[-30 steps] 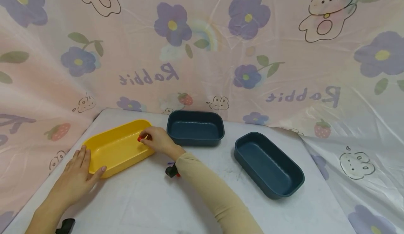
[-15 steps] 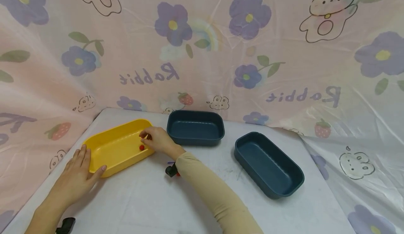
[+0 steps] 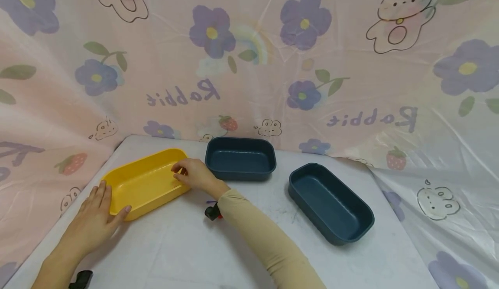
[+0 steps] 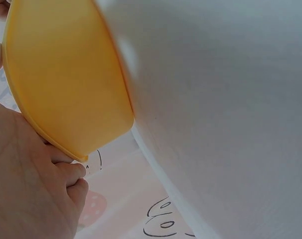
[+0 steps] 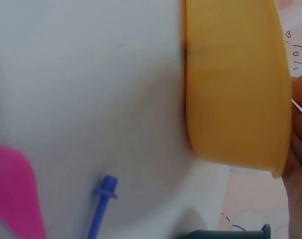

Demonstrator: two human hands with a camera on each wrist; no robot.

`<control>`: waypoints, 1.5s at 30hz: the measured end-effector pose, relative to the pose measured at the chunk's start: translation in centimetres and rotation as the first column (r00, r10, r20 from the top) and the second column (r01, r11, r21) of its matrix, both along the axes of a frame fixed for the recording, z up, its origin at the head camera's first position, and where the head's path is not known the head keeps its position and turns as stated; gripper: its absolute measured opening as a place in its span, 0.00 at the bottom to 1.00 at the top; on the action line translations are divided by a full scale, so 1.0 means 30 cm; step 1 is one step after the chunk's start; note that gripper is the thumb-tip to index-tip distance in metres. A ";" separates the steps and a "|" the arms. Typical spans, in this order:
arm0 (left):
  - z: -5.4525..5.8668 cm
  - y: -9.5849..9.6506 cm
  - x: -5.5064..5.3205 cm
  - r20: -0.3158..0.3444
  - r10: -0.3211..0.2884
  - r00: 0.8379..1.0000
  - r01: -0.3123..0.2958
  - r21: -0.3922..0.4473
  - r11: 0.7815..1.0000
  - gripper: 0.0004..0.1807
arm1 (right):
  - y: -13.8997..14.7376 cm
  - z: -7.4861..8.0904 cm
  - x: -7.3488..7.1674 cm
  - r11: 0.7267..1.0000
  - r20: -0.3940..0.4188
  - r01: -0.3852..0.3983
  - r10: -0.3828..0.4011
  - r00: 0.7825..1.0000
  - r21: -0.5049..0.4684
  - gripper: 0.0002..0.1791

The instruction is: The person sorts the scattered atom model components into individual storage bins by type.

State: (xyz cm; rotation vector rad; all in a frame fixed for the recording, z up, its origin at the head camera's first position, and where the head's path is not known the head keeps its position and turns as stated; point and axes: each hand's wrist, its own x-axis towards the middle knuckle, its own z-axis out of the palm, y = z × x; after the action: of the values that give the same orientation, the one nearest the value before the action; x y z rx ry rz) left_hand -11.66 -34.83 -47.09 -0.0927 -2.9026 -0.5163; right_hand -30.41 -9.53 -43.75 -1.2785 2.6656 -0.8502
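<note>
A yellow oblong tray [image 3: 144,187] stands at the left of the table. My left hand [image 3: 91,222] rests at its left end, fingers straight along the rim and thumb at the near wall. In the left wrist view, that hand's fingers [image 4: 69,172] lie against the tray's rim. Over the tray's right end is my right hand [image 3: 195,174], fingers loosely bent, with nothing showing between thumb and fingertips. From the right wrist, the same hand [image 5: 301,149] appears beside the tray's rim. The small red ball is hidden in the head view.
A dark blue tray [image 3: 239,174] stands at the back middle, another dark blue tray [image 3: 331,206] at the right. Near the right forearm, the right wrist view shows a pink rounded piece [image 5: 14,189] and a blue stick with a collar [image 5: 103,199]. A patterned curtain [image 3: 249,72] borders the table.
My right hand held the small red ball, then let it go into the yellow tray; the ball has since gone out of sight. The left hand stays at the rim.
</note>
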 end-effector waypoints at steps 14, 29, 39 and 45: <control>0.001 0.005 0.002 0.003 0.013 1.000 -0.013 -0.013 1.000 0.51 | 0.111 0.051 0.054 0.999 -0.031 -0.024 0.023 0.999 -0.044 0.11; 0.003 0.002 0.002 0.016 -0.007 1.000 0.007 -0.011 1.000 0.50 | 0.278 0.032 0.100 0.986 -0.061 -0.044 0.035 0.998 -0.158 0.11; -0.003 -0.002 0.000 0.014 -0.009 1.000 0.010 -0.011 1.000 0.50 | 0.388 0.012 0.152 0.991 -0.013 -0.044 0.043 0.999 -0.123 0.11; -0.003 0.000 0.002 0.009 -0.005 1.000 0.005 -0.009 1.000 0.50 | 0.454 -0.016 0.178 0.994 -0.019 -0.065 0.063 0.998 -0.092 0.10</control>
State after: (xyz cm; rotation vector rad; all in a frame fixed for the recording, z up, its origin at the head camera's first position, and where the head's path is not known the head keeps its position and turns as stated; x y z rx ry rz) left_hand -11.62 -34.84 -47.17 -0.0998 -2.9148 -0.5057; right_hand -25.07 4.07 -44.22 -1.3885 2.6097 -0.9685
